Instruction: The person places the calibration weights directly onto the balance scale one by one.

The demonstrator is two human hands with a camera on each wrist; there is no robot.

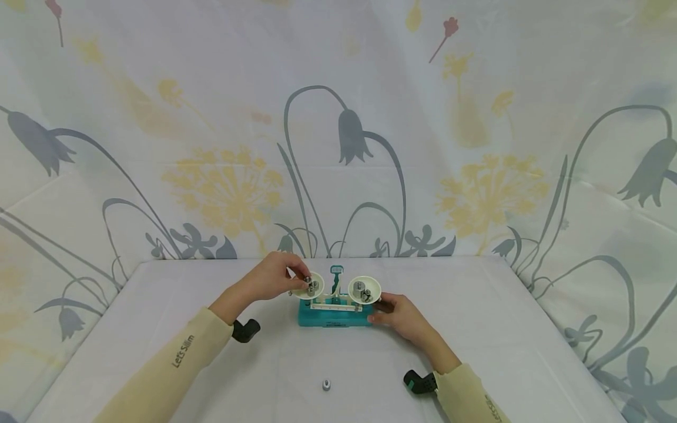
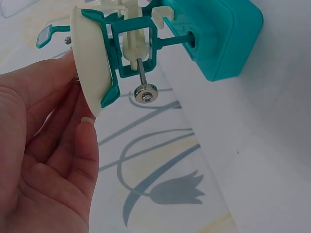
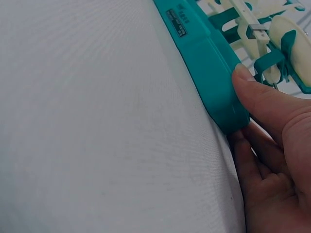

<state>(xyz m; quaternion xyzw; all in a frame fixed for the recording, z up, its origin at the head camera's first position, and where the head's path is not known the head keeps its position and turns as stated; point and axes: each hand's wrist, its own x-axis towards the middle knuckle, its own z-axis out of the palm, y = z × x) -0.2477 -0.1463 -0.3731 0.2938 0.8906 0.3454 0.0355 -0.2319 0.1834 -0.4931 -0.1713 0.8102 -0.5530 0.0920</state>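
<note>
A small balance scale with a teal base (image 1: pixel 334 318) and two cream pans stands near the back of the table. Over the left pan (image 1: pixel 319 278), my left hand (image 1: pixel 275 276) pinches a small metal weight (image 1: pixel 308 279) at its fingertips; other metal weights lie beside it in that pan. In the left wrist view, the pan's rim (image 2: pixel 90 63) hides most of these fingertips. My right hand (image 3: pixel 286 141) grips the right end of the base, thumb on its upper edge and fingers around the end. The right pan (image 1: pixel 374 282) holds a larger cylindrical weight (image 1: pixel 359 288) and smaller ones.
One loose metal weight (image 1: pixel 326 385) stands on the white tabletop (image 1: pixel 285 370), in front of the scale. Behind the table hangs a flower-printed cloth (image 1: pixel 338 194). An adjusting screw knob (image 2: pixel 146 93) sticks out at the left end of the beam.
</note>
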